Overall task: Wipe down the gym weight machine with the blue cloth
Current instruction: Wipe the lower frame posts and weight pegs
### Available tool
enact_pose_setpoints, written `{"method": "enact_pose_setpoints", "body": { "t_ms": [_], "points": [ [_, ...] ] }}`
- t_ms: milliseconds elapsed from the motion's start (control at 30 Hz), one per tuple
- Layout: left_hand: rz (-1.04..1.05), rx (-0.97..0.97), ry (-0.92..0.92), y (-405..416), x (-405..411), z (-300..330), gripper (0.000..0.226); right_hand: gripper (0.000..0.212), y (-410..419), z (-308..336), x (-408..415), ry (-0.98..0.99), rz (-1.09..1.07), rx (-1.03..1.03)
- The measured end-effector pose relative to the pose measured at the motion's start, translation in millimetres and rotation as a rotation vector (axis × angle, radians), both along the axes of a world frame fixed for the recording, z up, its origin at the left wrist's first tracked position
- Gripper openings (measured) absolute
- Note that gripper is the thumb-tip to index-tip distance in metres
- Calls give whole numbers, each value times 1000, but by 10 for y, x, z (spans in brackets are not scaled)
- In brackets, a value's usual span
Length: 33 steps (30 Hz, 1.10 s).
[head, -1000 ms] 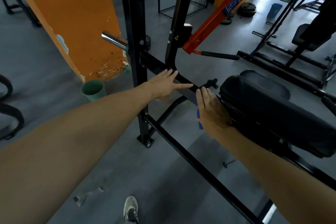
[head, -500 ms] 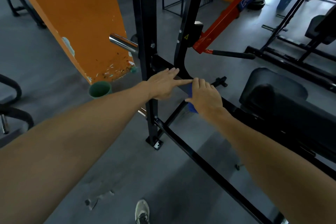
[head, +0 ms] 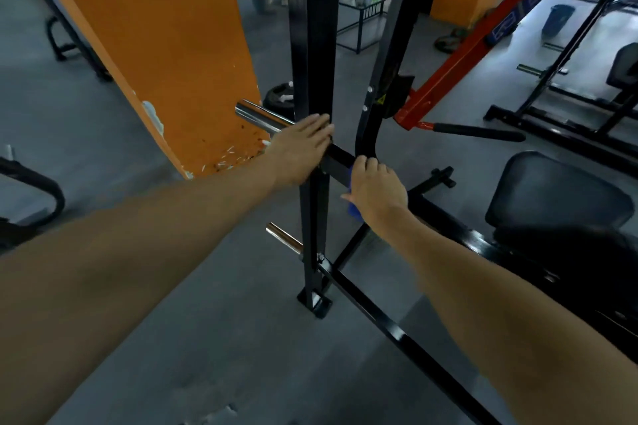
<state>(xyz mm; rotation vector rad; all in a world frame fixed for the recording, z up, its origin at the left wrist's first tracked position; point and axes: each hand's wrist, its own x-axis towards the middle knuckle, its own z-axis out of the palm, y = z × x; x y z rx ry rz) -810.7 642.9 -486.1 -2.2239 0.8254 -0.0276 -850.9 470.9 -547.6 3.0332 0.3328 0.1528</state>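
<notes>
The right hand [head: 374,191] curls its fingers over the blue cloth [head: 353,209], pressing it on the machine's black crossbar [head: 340,162] beside the curved post. The left hand [head: 300,148] lies flat, fingers straight, against the black upright [head: 312,45]. Two chrome pegs [head: 262,117] jut left of that upright; grey floor [head: 207,338] lies open below. One black seat pad [head: 559,193] sits right.

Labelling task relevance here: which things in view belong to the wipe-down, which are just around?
In the job:
small blue cloth
right hand pressing it
black steel crossbar
left hand on black steel upright

Just around:
orange pillar
black padded seat
red lever arm
</notes>
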Motion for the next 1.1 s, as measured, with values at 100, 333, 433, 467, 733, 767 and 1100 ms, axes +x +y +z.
{"method": "enact_pose_setpoints", "body": {
  "t_ms": [100,333,433,467,733,767,1100],
  "points": [
    [-65,268,-166,249,158,222,71,90,279,26,312,23,5,83],
    [-181,449,-426,317,334,917,86,131,149,2,204,112,-1,-45],
    [-230,405,-480,302,421,955,85,132,-60,-39,-7,124,19,-126],
    [-249,383,-498,311,455,935,86,130,-102,-46,-38,130,22,-131],
    [-438,309,-550,382,638,890,76,107,206,38,351,156,-19,30],
    [-448,299,-554,388,661,874,75,104,280,35,415,142,-25,48],
    [-384,293,-514,402,695,816,78,86,677,56,729,108,-148,156]
  ]
}}
